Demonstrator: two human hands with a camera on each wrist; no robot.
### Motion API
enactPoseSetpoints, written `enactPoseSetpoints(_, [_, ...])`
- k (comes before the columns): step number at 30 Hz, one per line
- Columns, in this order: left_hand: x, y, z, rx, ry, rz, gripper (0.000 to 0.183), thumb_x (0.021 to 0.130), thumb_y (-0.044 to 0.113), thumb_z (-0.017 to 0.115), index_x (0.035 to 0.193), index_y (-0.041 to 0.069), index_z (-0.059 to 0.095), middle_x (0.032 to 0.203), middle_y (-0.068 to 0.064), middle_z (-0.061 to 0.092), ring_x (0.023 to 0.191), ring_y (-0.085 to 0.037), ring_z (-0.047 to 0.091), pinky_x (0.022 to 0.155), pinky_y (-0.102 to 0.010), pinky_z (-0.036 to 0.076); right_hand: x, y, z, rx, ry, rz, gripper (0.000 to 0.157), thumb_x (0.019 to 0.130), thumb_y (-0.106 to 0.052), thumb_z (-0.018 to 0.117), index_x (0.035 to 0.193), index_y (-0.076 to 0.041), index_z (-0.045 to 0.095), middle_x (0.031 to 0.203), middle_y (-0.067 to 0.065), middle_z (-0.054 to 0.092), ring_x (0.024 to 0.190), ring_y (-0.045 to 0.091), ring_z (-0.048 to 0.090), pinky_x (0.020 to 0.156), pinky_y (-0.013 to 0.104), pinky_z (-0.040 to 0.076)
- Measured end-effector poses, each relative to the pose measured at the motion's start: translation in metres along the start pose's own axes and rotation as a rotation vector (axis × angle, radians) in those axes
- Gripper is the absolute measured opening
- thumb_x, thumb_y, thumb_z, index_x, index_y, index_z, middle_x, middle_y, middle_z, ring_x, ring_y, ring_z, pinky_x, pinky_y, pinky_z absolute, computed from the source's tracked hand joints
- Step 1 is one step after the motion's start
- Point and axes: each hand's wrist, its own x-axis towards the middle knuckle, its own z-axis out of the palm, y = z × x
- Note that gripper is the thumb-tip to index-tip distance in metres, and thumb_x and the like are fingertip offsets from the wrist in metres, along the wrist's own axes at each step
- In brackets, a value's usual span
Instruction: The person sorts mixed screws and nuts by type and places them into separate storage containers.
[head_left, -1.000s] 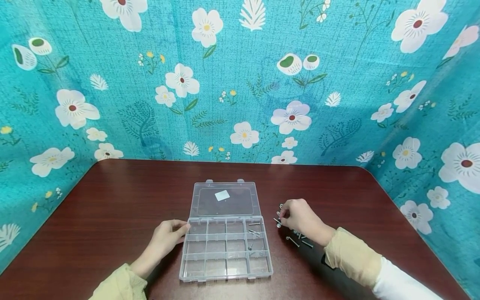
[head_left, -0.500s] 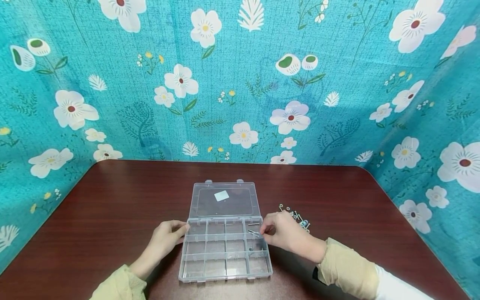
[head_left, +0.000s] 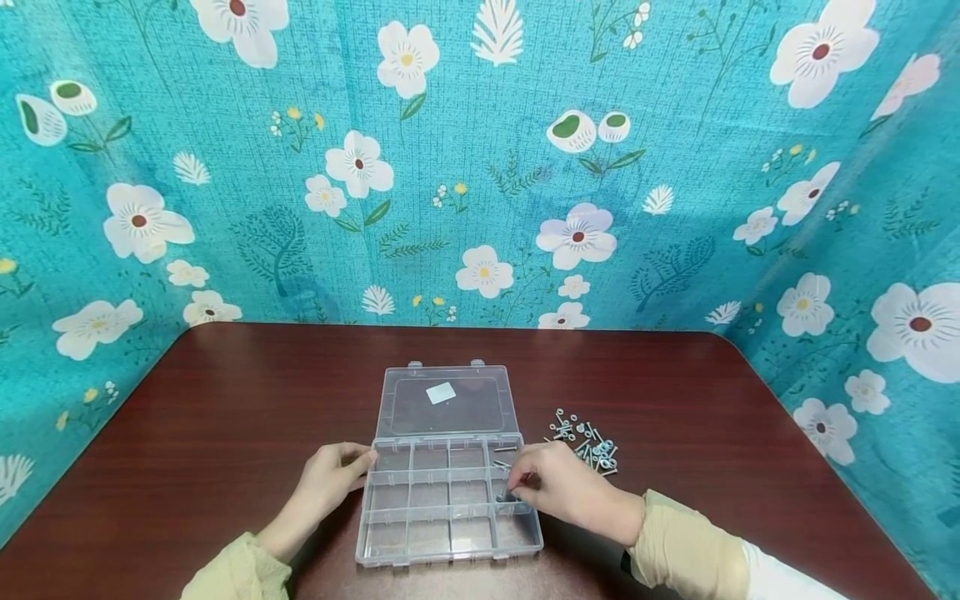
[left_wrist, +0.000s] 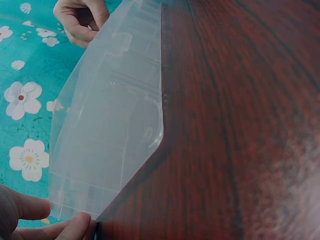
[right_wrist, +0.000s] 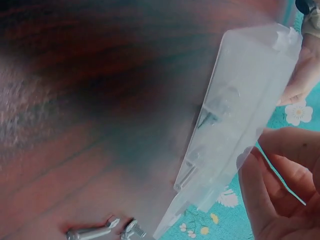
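Note:
A clear plastic compartment box (head_left: 427,505) lies on the table, its lid (head_left: 476,417) folded back. My left hand (head_left: 326,479) grips the box's left wall, thumb at the rim and fingers outside, as the left wrist view shows with the thumb (left_wrist: 32,206). Over the right column's middle compartment is my right hand (head_left: 573,492), thumb and fingertips together. A small pale glint between its fingers shows in the left wrist view; the piece's kind is hidden. Metal screws (head_left: 504,449) lie in the right column's back compartment. More small hardware shows through the wall in the right wrist view.
Right of the box lies a loose pile of screws, nuts and washers (head_left: 600,454). The dark red wooden table (head_left: 247,400) has a blue flowered cloth (head_left: 480,192) hanging behind it. A white label (head_left: 441,392) sticks to the lid.
My right hand has gone left from the hardware pile to the box's right side, then slightly forward to the middle compartment. The pile is uncovered. My left hand keeps its hold.

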Motion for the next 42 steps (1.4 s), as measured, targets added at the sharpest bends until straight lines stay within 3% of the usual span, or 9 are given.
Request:
enactPoseSetpoints(6, [0.0,0.0,0.0,-0.011,0.0,-0.003,0.028,0.089,0.009,0.057,0.103,-0.015,0.06,0.094,-0.021,0.064,0.081,-0.026,0.066,0.066,-0.028,0.058,-0.001,-0.006,0.003,-0.09,0.037,-0.072,0.013,0.07,0.002,0.071,0.072,-0.01,0.068,0.073,-0.006,0.063,0.069,0.0,0.056,0.059,0.006,0.046])
enactPoseSetpoints(12, [0.001,-0.002,0.0,-0.026,-0.006,0.005,0.031,0.089,0.013,0.058,0.103,-0.014,0.06,0.095,-0.021,0.064,0.079,-0.026,0.067,0.067,-0.029,0.058,-0.002,-0.01,-0.001,-0.151,-0.015,0.006,0.01,0.072,-0.004,0.072,0.078,-0.011,0.069,0.08,-0.007,0.064,0.076,0.004,0.059,0.065,0.013,0.051])
enactPoseSetpoints(17, [0.001,-0.006,0.0,-0.041,-0.008,0.049,0.032,0.088,0.013,0.058,0.101,-0.016,0.059,0.093,-0.022,0.064,0.077,-0.024,0.067,0.065,-0.029,0.058,-0.003,-0.006,-0.012,-0.152,-0.011,0.041,0.014,0.072,-0.001,0.072,0.084,-0.009,0.07,0.081,-0.004,0.065,0.076,0.007,0.06,0.064,0.017,0.053])
enactPoseSetpoints(23, [-0.001,-0.001,-0.001,-0.032,0.002,0.011,0.028,0.088,0.01,0.057,0.102,-0.014,0.06,0.094,-0.022,0.064,0.079,-0.026,0.066,0.065,-0.028,0.058,0.0,0.012,-0.03,-0.195,0.016,0.076,0.017,0.069,0.003,0.073,0.083,-0.007,0.071,0.078,-0.002,0.066,0.072,0.007,0.06,0.06,0.019,0.054])
enactPoseSetpoints(30, [0.0,-0.001,0.001,-0.032,0.017,-0.006,0.025,0.087,0.006,0.058,0.101,-0.015,0.06,0.093,-0.021,0.064,0.079,-0.025,0.066,0.065,-0.027,0.058,0.0,0.042,-0.046,-0.294,0.005,0.234,0.019,0.069,0.007,0.071,0.084,-0.005,0.07,0.08,0.0,0.065,0.075,0.013,0.062,0.065,0.027,0.056])
enactPoseSetpoints(35, [-0.001,0.0,0.001,-0.03,0.016,-0.008,0.025,0.087,0.006,0.058,0.101,-0.014,0.061,0.094,-0.021,0.064,0.078,-0.025,0.067,0.065,-0.027,0.058,-0.004,0.059,-0.05,-0.283,-0.001,0.305,0.018,0.071,0.009,0.068,0.083,-0.003,0.071,0.08,0.005,0.067,0.073,0.014,0.061,0.063,0.028,0.056])
enactPoseSetpoints(42, [0.0,0.002,0.001,-0.036,0.008,0.001,0.026,0.088,0.007,0.056,0.101,-0.016,0.059,0.094,-0.023,0.064,0.079,-0.026,0.066,0.065,-0.029,0.058,-0.008,0.073,-0.047,-0.241,-0.037,0.331,0.014,0.072,0.008,0.068,0.081,-0.003,0.071,0.079,0.005,0.067,0.073,0.015,0.062,0.064,0.029,0.057])
